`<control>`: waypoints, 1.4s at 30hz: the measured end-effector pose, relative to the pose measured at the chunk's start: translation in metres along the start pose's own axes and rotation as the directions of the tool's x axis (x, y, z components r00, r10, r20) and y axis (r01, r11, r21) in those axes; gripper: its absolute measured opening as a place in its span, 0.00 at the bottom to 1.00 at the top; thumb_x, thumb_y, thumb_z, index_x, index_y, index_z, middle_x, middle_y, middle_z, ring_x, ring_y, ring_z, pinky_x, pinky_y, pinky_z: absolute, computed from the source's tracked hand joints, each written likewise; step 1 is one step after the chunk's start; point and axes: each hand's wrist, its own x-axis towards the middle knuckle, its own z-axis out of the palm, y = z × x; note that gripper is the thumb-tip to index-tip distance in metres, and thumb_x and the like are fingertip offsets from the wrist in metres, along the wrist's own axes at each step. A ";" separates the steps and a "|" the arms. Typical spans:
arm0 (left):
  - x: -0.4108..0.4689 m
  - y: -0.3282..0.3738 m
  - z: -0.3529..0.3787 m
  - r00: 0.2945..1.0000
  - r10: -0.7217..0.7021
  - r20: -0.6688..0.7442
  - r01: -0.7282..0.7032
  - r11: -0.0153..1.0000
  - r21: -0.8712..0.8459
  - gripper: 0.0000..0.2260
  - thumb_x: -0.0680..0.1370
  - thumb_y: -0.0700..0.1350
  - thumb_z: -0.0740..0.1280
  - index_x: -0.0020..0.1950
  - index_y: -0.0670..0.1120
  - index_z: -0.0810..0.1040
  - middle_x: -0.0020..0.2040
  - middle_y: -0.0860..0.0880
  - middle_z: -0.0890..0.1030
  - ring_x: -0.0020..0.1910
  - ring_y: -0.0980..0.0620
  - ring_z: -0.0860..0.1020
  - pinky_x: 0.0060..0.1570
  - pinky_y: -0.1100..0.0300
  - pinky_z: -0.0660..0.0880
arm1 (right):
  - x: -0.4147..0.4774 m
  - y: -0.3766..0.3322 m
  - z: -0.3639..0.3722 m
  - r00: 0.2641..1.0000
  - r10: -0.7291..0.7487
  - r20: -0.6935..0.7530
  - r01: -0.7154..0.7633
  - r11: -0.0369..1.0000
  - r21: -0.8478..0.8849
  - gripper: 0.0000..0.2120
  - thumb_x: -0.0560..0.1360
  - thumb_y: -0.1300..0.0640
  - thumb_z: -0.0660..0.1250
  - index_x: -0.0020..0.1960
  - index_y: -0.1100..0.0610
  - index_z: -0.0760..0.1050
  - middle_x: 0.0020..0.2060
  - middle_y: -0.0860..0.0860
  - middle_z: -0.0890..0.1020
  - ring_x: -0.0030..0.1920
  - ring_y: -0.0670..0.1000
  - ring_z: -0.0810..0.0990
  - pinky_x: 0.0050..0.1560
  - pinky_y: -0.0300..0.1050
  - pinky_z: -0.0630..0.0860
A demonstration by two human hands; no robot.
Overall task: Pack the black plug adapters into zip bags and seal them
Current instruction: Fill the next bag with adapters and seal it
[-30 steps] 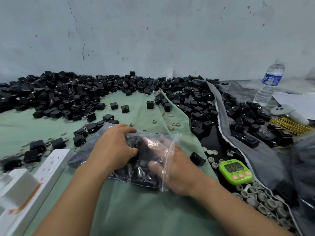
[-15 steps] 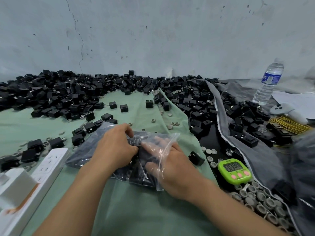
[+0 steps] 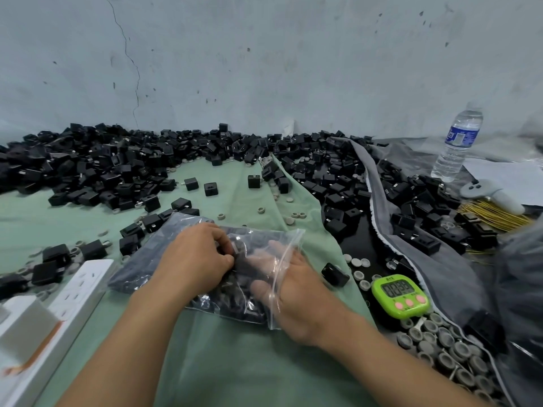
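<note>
Adapters, small black plastic plug cubes, filled a clear plastic zip bag [image 3: 235,292] lying on the green cloth [image 3: 235,365], its open mouth facing right. The left hand [image 3: 195,261] pinched the bag from above, while the right hand [image 3: 289,292] reached inside, fingers spread but blurred behind plastic. Loose black plug adapters [image 3: 117,168] crowded the far edge, leaving bare cloth nearest the viewer.
</note>
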 end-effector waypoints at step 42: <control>-0.032 0.057 0.034 0.986 0.143 -0.089 -0.112 0.952 0.286 0.12 0.73 0.58 0.62 0.37 0.51 0.76 0.34 0.56 0.77 0.37 0.53 0.77 0.31 0.58 0.62 | -0.021 0.041 -0.069 0.855 0.508 0.107 -0.498 0.860 -0.109 0.15 0.71 0.55 0.72 0.51 0.44 0.68 0.43 0.45 0.80 0.43 0.50 0.79 0.42 0.42 0.72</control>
